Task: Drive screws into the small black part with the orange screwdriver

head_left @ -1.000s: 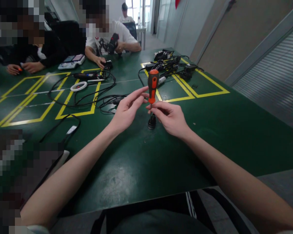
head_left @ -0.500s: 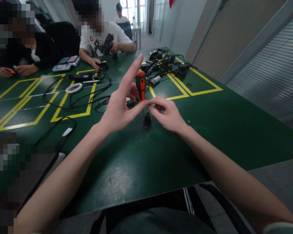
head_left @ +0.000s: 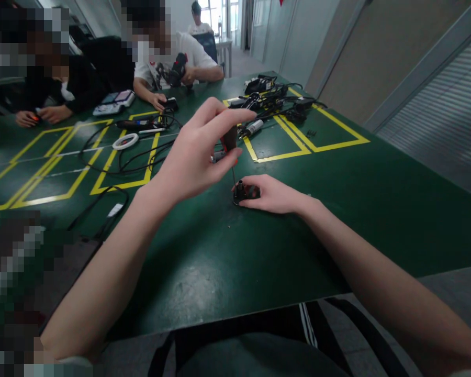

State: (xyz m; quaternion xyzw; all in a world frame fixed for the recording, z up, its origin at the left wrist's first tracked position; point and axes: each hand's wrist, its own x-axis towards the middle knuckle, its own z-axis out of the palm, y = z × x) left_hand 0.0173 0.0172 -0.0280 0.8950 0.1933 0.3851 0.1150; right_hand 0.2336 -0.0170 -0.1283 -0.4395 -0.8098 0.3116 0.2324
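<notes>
My left hand [head_left: 198, 149] is closed round the handle of a screwdriver [head_left: 230, 138], dark with red-orange parts and partly hidden by the fingers. The screwdriver stands nearly upright, its thin shaft running down to a small black part [head_left: 240, 192] on the table. That part has a round base and a short upright post. My right hand [head_left: 272, 193] rests low on the table with thumb and fingers closed about the right side of the black part. Whether the screwdriver's tip sits inside the part cannot be made out.
Tangled black cables and devices [head_left: 277, 99] lie at the back right of the green table [head_left: 204, 246]. A white ring [head_left: 125, 141] and a dark pen-shaped tool [head_left: 135, 124] lie left, among yellow tape lines. Across the table, a person in white [head_left: 198, 50] holds a power drill [head_left: 178, 69].
My right hand has moved down from the screwdriver to the black part and taken hold of it. My left fingers have curled over the handle from above.
</notes>
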